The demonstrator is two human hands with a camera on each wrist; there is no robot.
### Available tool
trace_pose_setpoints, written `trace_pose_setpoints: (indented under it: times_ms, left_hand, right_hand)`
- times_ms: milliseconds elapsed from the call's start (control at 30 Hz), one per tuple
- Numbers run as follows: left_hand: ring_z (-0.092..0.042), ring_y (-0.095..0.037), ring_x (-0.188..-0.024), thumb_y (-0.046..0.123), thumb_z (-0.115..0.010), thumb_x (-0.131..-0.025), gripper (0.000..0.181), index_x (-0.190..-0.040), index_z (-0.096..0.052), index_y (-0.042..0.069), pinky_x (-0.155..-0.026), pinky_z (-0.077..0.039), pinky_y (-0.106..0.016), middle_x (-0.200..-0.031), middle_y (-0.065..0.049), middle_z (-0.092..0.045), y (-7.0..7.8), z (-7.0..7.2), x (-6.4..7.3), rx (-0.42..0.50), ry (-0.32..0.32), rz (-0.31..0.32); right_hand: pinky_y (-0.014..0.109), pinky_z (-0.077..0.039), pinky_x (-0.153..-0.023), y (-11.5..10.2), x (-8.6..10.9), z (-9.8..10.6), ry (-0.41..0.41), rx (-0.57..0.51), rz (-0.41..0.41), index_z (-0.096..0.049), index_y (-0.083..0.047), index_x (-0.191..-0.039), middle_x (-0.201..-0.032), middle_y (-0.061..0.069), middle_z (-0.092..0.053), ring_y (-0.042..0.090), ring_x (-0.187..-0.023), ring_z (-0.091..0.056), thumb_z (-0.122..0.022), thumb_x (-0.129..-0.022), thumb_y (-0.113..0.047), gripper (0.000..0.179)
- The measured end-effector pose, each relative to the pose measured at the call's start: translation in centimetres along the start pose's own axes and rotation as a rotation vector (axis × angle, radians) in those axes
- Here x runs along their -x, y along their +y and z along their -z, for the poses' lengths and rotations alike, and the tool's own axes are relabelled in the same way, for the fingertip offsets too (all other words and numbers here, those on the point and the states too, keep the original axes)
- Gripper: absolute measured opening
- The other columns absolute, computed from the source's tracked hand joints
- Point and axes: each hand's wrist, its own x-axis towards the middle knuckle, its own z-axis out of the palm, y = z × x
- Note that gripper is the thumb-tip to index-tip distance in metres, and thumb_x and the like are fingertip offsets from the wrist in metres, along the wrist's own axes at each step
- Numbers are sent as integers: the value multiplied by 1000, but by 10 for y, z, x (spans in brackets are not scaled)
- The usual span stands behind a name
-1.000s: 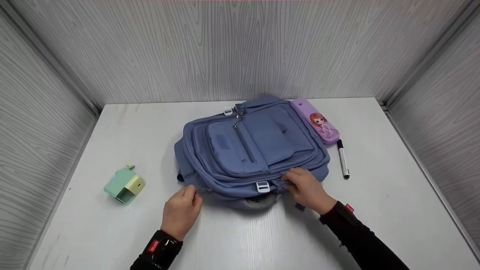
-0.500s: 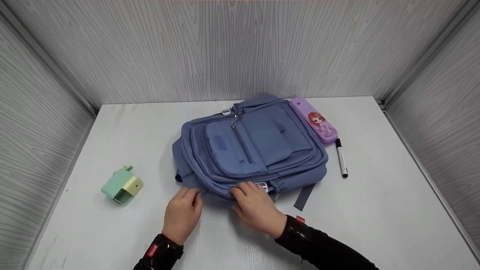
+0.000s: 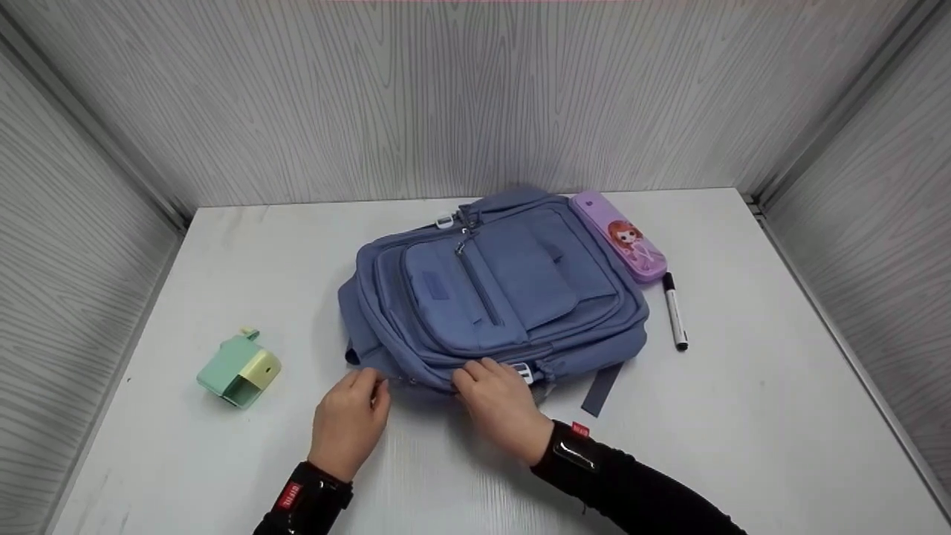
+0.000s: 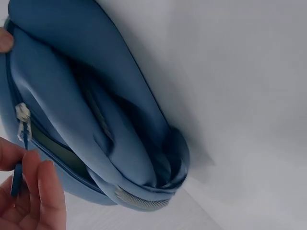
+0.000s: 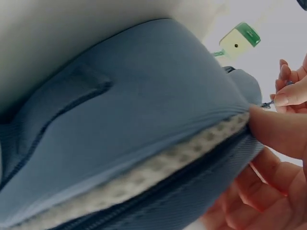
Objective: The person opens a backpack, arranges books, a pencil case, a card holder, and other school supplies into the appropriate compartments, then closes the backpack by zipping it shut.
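Note:
A blue backpack (image 3: 550, 271) lies on the table, its front pockets facing up. At its near edge my left hand (image 3: 348, 425) pinches the cord pull of a zipper; the metal zipper slider (image 4: 23, 113) and the dark pull tab (image 4: 17, 179) show in the left wrist view. Behind the slider the zipper stands parted over a short stretch. My right hand (image 3: 507, 409) grips the backpack's edge further right, thumb on one side and fingers beneath, as the right wrist view shows. Pale mesh lining (image 5: 168, 167) is visible along that edge.
A purple pencil case (image 3: 620, 236) with a cartoon girl touches or nearly touches the backpack's right side. Just below it lies a black-capped white marker (image 3: 674, 312). A green and yellow pencil sharpener (image 3: 239, 370) stands at the left. Panel walls (image 3: 475, 96) enclose the table.
My right hand has let go of the side near the white buckle and moved left to the backpack's near edge. My left hand keeps the zipper pull and has shifted slightly left.

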Motion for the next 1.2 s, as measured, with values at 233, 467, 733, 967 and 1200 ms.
trace_pose_setpoints:
  times_ms: [233, 467, 733, 967, 1200]
  left_hand:
    - [-54, -18, -54, -4, -72, -79, 20, -75, -54, 3, -47, -46, -35, -63, -6, -55, -12, -2, -9, -37, 18, -6]
    - [-55, -23, -53, -3, -69, -81, 17, -76, -53, 0, -47, -47, -41, -64, -11, -54, -28, 1, -16, -64, 29, 51]
    - [-58, -27, -55, -1, -65, -84, 10, -80, -57, -2, -49, -48, -43, -68, -16, -59, -51, 6, -18, -103, 40, 154]
    - [-57, -28, -56, 0, -64, -84, 8, -80, -58, -1, -50, -47, -44, -67, -16, -60, -60, 11, -10, -88, 32, 204]
    - [-58, -27, -55, -2, -65, -82, 8, -79, -57, -1, -50, -47, -43, -67, -15, -60, -58, 15, 2, -91, 33, 230]
  right_hand:
    - [25, -52, -64, 15, 7, 0, 62, -72, 96, -65, -14, -84, -79, -4, -69, 14, -72, -62, -74, -81, -12, 10]
    - [25, -50, -62, 31, 20, 3, 93, -161, 178, -66, -14, -79, -77, -5, -69, 12, -68, -61, -76, -80, -13, 10]
    - [26, -46, -64, 54, 41, 13, 101, -223, 219, -62, -15, -77, -77, -6, -68, 12, -69, -60, -73, -81, -13, 12]
    - [30, -47, -71, 73, 56, 23, 118, -258, 226, -60, -15, -78, -74, -6, -64, 13, -69, -58, -72, -83, -13, 13]
    - [31, -44, -74, 97, 67, 26, 149, -253, 212, -60, -15, -77, -73, -6, -64, 13, -69, -59, -72, -80, -11, 13]
